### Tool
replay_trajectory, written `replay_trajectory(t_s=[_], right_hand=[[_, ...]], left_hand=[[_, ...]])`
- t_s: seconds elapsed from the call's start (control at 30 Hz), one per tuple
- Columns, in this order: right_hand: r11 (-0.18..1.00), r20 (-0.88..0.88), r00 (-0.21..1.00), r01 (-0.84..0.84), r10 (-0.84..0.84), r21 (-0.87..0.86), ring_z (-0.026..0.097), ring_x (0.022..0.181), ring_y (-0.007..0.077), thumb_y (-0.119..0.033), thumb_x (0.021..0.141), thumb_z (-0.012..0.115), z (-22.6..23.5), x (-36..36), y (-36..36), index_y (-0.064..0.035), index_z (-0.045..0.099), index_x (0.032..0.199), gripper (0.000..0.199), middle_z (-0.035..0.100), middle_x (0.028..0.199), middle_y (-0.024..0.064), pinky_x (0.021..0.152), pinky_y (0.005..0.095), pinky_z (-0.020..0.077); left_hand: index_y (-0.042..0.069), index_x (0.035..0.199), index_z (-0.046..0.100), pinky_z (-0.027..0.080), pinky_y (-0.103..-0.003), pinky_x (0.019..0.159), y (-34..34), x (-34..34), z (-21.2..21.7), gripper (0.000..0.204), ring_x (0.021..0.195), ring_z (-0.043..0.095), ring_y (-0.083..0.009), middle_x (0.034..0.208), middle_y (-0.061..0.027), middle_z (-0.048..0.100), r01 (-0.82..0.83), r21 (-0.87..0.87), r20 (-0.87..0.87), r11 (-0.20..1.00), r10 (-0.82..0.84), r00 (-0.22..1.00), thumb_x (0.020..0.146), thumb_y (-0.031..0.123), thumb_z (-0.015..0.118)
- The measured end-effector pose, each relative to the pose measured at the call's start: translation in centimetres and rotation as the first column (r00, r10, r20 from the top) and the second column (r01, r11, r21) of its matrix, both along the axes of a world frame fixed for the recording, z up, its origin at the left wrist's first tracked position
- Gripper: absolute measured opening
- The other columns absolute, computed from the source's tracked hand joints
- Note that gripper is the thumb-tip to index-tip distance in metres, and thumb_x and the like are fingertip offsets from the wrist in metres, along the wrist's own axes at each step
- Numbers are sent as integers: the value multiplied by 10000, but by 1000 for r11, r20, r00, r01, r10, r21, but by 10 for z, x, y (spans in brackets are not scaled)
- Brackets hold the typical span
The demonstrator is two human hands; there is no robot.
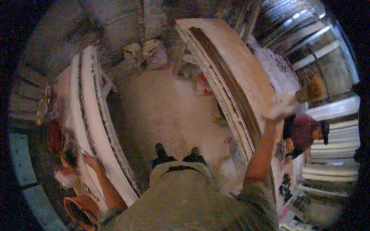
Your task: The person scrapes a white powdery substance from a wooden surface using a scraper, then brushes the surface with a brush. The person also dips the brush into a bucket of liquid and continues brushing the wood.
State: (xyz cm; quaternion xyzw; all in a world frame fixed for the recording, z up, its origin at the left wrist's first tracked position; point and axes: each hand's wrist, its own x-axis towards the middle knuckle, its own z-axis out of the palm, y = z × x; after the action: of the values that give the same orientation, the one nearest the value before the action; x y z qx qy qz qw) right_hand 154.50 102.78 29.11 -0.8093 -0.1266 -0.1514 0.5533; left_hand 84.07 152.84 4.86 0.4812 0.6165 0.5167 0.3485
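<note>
My right arm reaches out over the long workbench on the right. My right hand [283, 106] is smeared by motion and looks whitish, so its fingers and anything in them cannot be told apart. Beneath it lies the bench's broad pale top [231, 50], with a long dark brown strip [227, 79] along its inner side. On the left, my left hand [90, 159] is low over a second bench with long white moulding-like lengths [90, 111]. Its fingers look bent together, with a thin line beside them that I cannot make out.
A person in a dark red top [304, 133] is beyond the right bench. Whitish sacks [155, 54] stand at the far end of the dusty floor [165, 100] between the benches. An orange bucket [81, 210] is at the lower left; white lengths [331, 150] are stacked at right.
</note>
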Motion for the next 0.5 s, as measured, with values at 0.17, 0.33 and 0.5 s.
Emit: replay_trajectory(t_s=[0.17, 0.33, 0.5], right_hand=[[763, -131, 991, -80, -6, -641, 514, 617, 125, -152, 918, 562, -35, -24, -63, -109, 560, 983, 78, 522, 750, 16, 512, 289, 432], [999, -226, 974, 31, -26, 19, 500, 582, 84, -132, 922, 560, -23, -20, -148, -128, 555, 967, 46, 506, 716, -19, 480, 261, 422], [993, -102, 989, -106, 110, 49, 468, 518, 91, -191, 951, 545, -69, -32, -195, -136, 535, 818, 144, 481, 625, -23, 440, 290, 364]], left_hand=[[94, 1064, 518, 483, -340, 683, -175, 139, -10, 228, 832, 551, -175, 938, -57, 560, 341, -184, 571, 922, -182, 801, 892, 237, 558], [124, 1022, 523, 471, -274, 603, -356, 289, 10, 163, 737, 539, -110, 859, -4, 543, 606, -408, 476, 683, -407, 779, 906, 227, 572], [117, 1066, 534, 442, -258, 594, -519, 337, 42, 205, 696, 506, -84, 860, 21, 543, 783, -305, 466, 541, -633, 619, 927, 244, 616]])
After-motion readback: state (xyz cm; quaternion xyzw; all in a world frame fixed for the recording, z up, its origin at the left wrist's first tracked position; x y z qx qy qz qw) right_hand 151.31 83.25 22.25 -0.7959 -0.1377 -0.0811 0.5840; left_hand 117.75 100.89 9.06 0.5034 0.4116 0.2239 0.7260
